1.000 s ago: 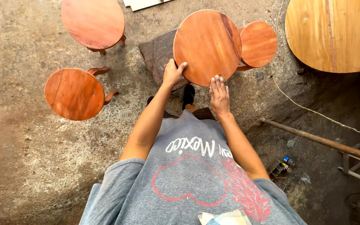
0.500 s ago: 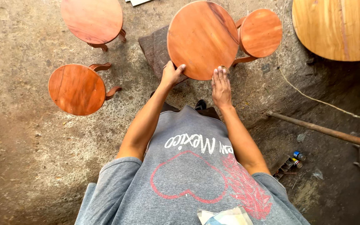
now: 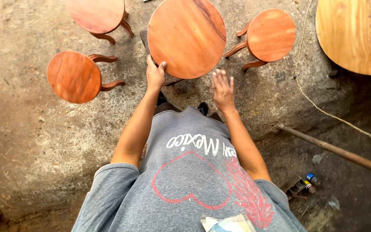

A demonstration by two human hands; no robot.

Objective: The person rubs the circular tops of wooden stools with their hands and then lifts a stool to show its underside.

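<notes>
Under my left hand [image 3: 155, 75], fingers pinching its near rim, the round stool top [image 3: 187, 38] is facing up, showing no long axis; I'm seeing smooth reddish wood with a dark grain streak. My right hand [image 3: 223, 89] is hovering just off the rim, fingers spread. Bare rough concrete [image 3: 44, 141] is lying open leftward, beyond a smaller stool [image 3: 74, 76].

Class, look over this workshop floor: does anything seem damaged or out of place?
Nothing looks damaged. The only loose items are a pipe lying across the floor and small cans beside it. The left hand grips the stool.
</notes>
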